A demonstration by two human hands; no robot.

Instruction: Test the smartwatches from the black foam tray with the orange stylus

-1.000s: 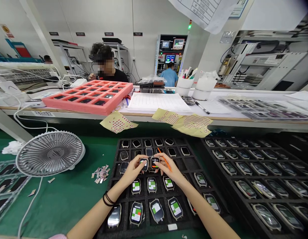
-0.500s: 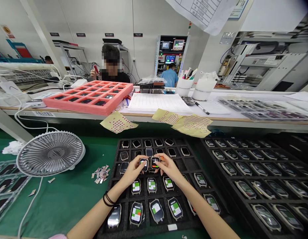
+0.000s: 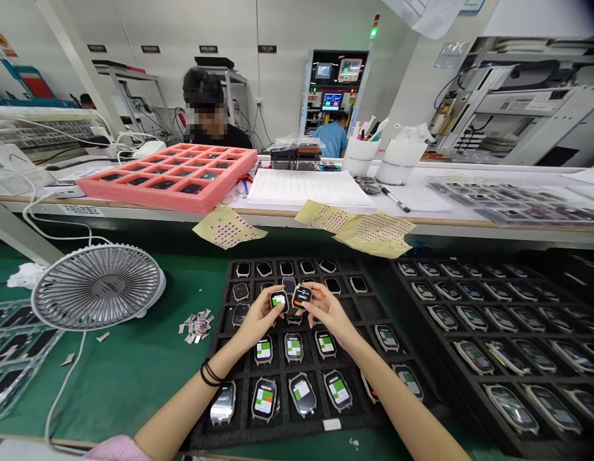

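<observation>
Left hand [image 3: 257, 318] grasping watch A [image 3: 279, 299]; right hand [image 3: 332, 315] grasping watch B [image 3: 303, 294]; both screens lit. Orange item [image 3: 318, 291], mostly hidden, at right hand. Watches held side by side over tray [image 3: 258, 440], in from its far edge. Scraps [image 3: 196, 326] just off tray's left edge.

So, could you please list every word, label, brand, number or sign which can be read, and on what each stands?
No text reads clearly enough to quote.
Left watch, in the left hand: screen text too small.
Right watch, in the right hand: too small.
Tray watches: too small.
Black wall signs: pale characters, too small.
Shelf label: blurred.
Red lettering by the white containers: partly hidden.
Blue monitor: too small.
</observation>
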